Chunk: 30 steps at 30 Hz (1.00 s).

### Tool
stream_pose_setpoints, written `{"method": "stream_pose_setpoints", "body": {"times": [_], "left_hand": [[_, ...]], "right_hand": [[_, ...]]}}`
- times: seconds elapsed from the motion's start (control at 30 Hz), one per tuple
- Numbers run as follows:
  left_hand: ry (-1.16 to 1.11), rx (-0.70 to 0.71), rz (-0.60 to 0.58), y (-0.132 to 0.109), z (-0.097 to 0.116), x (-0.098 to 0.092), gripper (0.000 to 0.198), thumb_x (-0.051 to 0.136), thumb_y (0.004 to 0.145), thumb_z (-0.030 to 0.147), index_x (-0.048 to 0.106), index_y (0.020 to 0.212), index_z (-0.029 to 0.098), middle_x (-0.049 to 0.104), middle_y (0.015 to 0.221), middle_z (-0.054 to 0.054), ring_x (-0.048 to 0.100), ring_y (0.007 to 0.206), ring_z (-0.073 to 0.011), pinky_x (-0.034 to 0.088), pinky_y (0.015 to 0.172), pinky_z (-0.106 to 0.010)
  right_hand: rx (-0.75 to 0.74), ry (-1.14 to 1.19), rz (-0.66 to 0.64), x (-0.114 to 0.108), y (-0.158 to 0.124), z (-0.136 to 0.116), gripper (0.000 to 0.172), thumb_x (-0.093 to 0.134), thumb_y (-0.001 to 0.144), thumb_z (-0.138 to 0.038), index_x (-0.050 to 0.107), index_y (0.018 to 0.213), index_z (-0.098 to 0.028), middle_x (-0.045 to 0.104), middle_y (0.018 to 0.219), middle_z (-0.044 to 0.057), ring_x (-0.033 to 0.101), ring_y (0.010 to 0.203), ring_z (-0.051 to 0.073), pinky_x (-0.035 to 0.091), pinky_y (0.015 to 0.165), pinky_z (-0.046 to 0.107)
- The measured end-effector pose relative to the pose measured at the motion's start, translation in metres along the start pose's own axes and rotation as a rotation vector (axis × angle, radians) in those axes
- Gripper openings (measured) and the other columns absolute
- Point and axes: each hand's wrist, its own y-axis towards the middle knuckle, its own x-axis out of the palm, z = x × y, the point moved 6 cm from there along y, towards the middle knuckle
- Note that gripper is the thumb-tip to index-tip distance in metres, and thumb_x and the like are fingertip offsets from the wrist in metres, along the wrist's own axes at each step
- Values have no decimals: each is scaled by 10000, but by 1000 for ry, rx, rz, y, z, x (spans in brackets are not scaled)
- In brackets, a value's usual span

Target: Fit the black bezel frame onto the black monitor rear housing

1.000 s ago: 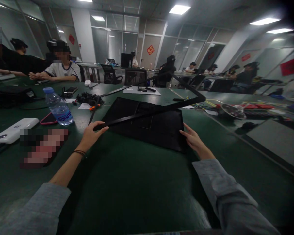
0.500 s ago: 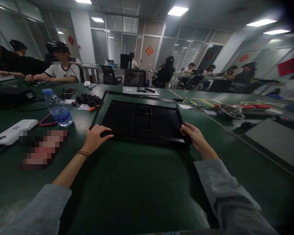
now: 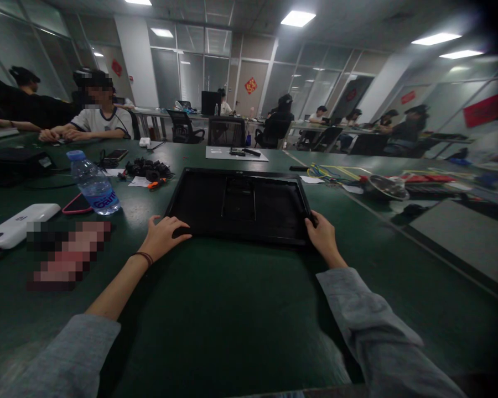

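Observation:
A black monitor bezel lies over a black monitor back cover on the green table, their outlines now nearly matching. The cover has a recessed rectangular middle. At the near left corner my left hand grips the bezel, thumb and index finger along its front edge. My right hand is closed around the right side of the bezel near its front corner. Some fingertips of both hands are hidden by the dark rim.
On the left stand a water bottle, a white power bank and a red-rimmed phone. Black parts lie behind. To the right are cables, a metal bowl and a grey panel. Other people sit farther back.
The bezel has come down and toward me onto the back cover, closing the gap at its far edge. Both hands stayed on it, the right shifting slightly inward.

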Motion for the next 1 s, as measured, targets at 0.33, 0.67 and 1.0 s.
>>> {"method": "stream_pose_setpoints", "body": {"times": [0.33,0.67,1.0], "left_hand": [[-17,-75,-58,-3,0,-13,617,428,932,715,729,598,292,667,618,-62,627,723,-277,436,898,-458],[139,-495,202,-16,-72,-41,752,486,883,648,575,1370,82,628,1321,-273,617,1197,-418,488,972,-511],[-55,-498,-49,-16,-96,-34,555,447,891,588,703,1214,216,767,985,-87,717,873,-279,524,736,-334]], "right_hand": [[-42,145,-97,18,-4,-11,494,596,861,-410,683,1288,-177,741,1230,132,716,1107,302,535,1065,533],[-36,202,-157,30,-6,-18,520,604,868,-419,665,1316,-164,724,1277,142,707,1155,324,524,1081,556],[-34,152,-117,24,-10,-14,514,591,874,-438,671,1303,-166,734,1252,149,716,1133,329,529,1069,566]]}}
